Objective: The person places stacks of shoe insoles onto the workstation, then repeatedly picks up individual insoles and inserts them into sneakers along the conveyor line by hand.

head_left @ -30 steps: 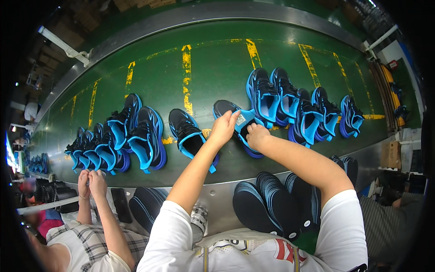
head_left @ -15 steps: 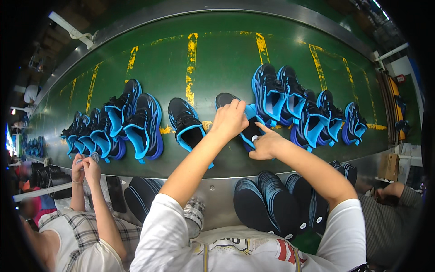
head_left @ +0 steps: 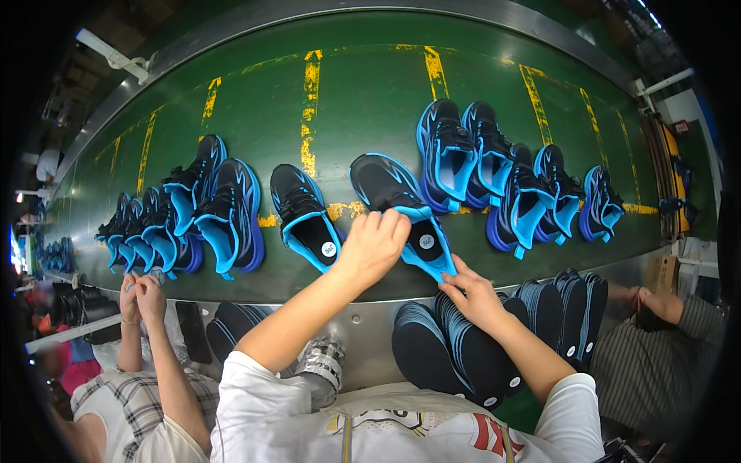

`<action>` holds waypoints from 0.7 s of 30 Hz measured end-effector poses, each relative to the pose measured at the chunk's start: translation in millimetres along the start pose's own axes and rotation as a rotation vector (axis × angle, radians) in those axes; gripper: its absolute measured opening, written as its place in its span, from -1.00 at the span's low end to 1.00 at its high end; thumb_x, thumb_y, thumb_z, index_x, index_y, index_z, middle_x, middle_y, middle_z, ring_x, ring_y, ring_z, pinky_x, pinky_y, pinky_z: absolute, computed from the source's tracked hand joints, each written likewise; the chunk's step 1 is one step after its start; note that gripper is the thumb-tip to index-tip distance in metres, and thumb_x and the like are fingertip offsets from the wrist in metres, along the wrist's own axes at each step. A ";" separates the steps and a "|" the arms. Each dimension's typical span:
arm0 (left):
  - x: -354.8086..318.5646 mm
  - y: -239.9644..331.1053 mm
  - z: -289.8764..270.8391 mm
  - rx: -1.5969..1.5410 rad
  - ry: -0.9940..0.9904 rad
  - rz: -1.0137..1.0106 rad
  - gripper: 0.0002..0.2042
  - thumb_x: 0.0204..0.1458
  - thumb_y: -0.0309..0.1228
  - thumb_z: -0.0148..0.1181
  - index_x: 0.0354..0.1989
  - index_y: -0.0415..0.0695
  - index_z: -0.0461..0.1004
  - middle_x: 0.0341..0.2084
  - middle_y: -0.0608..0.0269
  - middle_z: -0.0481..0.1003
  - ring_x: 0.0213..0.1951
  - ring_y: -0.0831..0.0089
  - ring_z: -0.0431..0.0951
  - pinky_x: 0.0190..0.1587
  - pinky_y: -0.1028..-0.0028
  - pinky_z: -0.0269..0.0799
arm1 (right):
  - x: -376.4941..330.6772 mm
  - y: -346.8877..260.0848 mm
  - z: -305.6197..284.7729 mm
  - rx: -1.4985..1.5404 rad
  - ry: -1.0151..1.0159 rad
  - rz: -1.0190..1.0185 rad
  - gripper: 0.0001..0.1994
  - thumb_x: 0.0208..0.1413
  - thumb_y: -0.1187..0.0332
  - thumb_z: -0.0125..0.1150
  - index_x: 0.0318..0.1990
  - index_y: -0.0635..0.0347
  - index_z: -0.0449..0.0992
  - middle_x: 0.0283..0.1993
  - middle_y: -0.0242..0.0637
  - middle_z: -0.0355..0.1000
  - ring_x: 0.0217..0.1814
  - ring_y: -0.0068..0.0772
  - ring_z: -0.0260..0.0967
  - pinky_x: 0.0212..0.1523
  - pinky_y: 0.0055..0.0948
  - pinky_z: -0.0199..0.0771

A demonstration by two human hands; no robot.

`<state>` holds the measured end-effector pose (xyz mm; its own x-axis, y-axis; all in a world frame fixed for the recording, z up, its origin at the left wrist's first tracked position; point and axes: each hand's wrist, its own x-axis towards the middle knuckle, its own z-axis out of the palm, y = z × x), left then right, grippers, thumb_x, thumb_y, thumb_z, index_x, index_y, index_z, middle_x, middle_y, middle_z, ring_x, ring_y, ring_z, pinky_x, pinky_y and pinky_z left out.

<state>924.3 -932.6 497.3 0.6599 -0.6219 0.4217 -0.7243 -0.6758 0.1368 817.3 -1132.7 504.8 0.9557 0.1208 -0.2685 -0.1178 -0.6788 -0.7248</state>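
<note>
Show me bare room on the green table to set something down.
On the green table: a wide patch between the held shoe and far metal rim; a smaller one between the loose shoe left of it and the near ledge. Crowded: the right shoe group, the left shoe group, and the ledge's insole stacks.

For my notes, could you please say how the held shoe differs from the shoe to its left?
The held shoe has the left hand and right hand on it; the other shoe has neither. The held shoe's heel shows; the other shoe's heel is hidden behind the left forearm. Both are black and blue, with a round white label inside.
</note>
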 end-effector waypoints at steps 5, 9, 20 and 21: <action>-5.9 -46.4 12.7 0.302 -0.159 0.037 -0.86 -0.23 -0.42 -0.01 -0.43 -0.11 0.33 -0.53 0.32 0.29 -0.48 0.45 0.34 -0.45 0.46 0.21 | 39.7 -40.0 23.6 -0.162 0.041 -0.201 -0.82 -0.09 0.30 0.10 -0.35 0.18 0.48 -0.16 0.10 0.33 -0.45 -0.02 0.39 -0.39 -0.29 0.42; 18.1 -70.8 15.1 0.144 -0.366 0.154 -0.90 -0.20 -0.45 -0.01 -0.47 -0.16 0.31 -0.50 0.21 0.36 -0.44 0.34 0.42 -0.43 0.40 0.29 | 54.4 -67.6 32.0 -0.325 -0.133 -0.015 -0.76 -0.10 0.30 0.05 -0.25 0.18 0.45 -0.22 0.03 0.35 -0.37 -0.07 0.40 -0.33 -0.30 0.40; 30.0 -72.6 21.6 -0.004 -0.389 -0.152 -0.83 -0.21 -0.38 0.00 -0.57 -0.26 0.35 -0.54 0.00 0.44 -0.50 0.11 0.48 -0.44 0.25 0.41 | -127.9 -65.8 -11.8 -0.282 0.182 -0.239 -0.69 -0.18 0.40 0.14 -0.19 0.24 0.38 -0.09 -0.10 0.27 0.00 -0.10 0.21 0.08 -0.12 0.07; 39.0 -67.6 24.9 0.026 -0.481 -0.232 -0.82 -0.22 -0.37 0.00 -0.59 -0.26 0.39 -0.53 -0.02 0.45 -0.48 0.11 0.49 -0.42 0.27 0.42 | -144.0 -61.5 -8.5 -0.299 0.187 -0.229 -0.67 -0.19 0.37 0.16 -0.19 0.22 0.38 -0.10 -0.11 0.27 -0.02 -0.12 0.22 0.04 -0.14 0.10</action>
<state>1004.0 -921.0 482.2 0.8238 -0.5618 -0.0764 -0.5471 -0.8230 0.1529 689.2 -1114.5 593.4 0.9838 0.1783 0.0182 0.1608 -0.8331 -0.5292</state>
